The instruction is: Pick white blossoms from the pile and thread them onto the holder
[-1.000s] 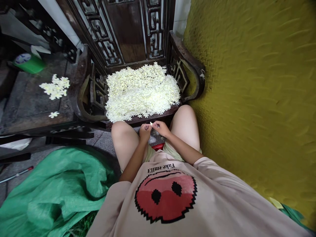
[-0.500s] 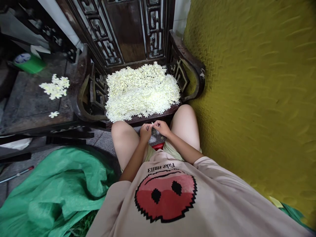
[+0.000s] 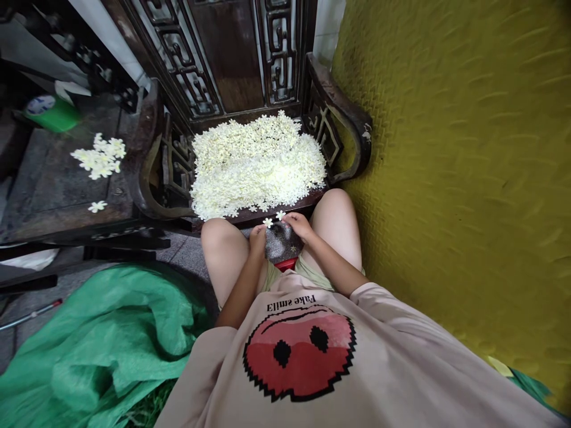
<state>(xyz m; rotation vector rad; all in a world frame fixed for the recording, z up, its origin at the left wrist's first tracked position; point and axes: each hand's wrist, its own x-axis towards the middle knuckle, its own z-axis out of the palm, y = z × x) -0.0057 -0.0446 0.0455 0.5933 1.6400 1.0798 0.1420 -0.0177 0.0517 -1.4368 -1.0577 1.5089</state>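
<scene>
Now L hand [image 3: 257, 239] pinches flower [image 3: 267, 223], R hand [image 3: 300, 226] pinches 2nd flower [image 3: 281, 215] at seat edge [image 3: 241, 218], betw knees [image 3: 218, 238].

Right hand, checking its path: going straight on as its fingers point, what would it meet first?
The small white flower at the right hand's fingertips; past it, probably the chair seat's front edge, then the flower pile; depth unclear.

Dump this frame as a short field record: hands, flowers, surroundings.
left hand: curled between the knees, left flower at its fingers; grip unclear
right hand: fingers at right flower; grip unclear
flower pile: covers the carved chair seat
small heap: on the side table
green sack: on the floor, left
</scene>
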